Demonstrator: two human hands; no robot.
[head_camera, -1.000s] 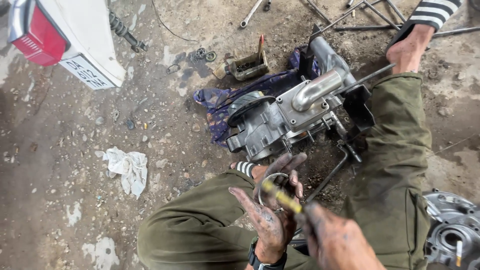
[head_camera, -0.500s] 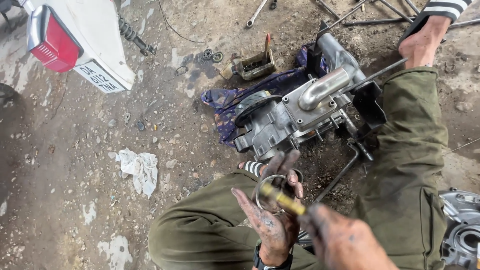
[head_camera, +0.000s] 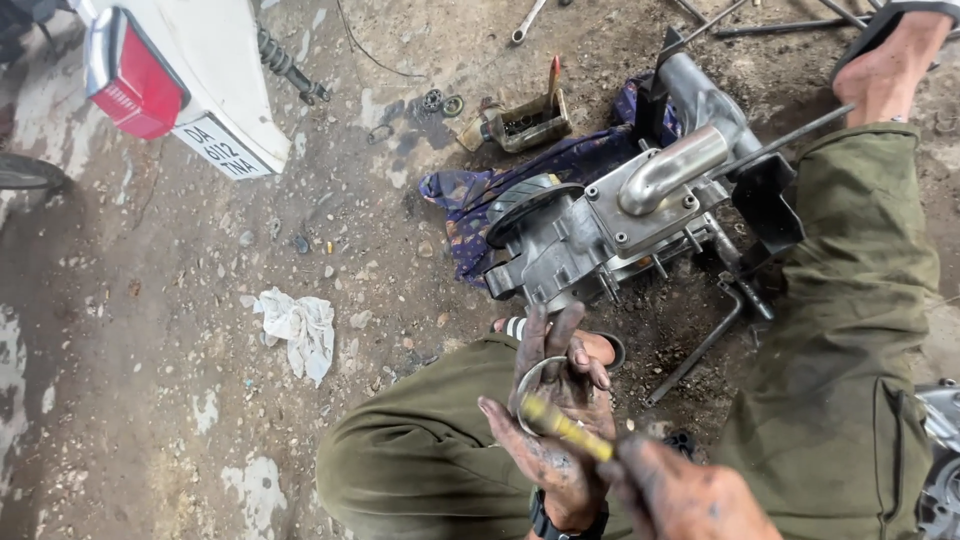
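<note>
My left hand (head_camera: 556, 415), black with grease, holds a round metal ring part (head_camera: 533, 385) in its palm, fingers curled around it. My right hand (head_camera: 685, 495) grips a yellow-handled tool (head_camera: 563, 425) whose tip rests against the ring. Both hands hover over my lap, between legs in olive trousers (head_camera: 840, 330). Just beyond them a grey motorcycle engine (head_camera: 610, 215) lies on a purple patterned cloth (head_camera: 470, 195) on the dirt ground.
The white rear of a vehicle with a red tail light (head_camera: 135, 85) stands at the far left. A crumpled white rag (head_camera: 297, 328) lies on the ground. A small metal container (head_camera: 520, 125), a wrench (head_camera: 527, 20) and rods lie beyond the engine.
The view has shifted slightly closer over the hands. My hands keep working the tool against the ring with little change in position.
</note>
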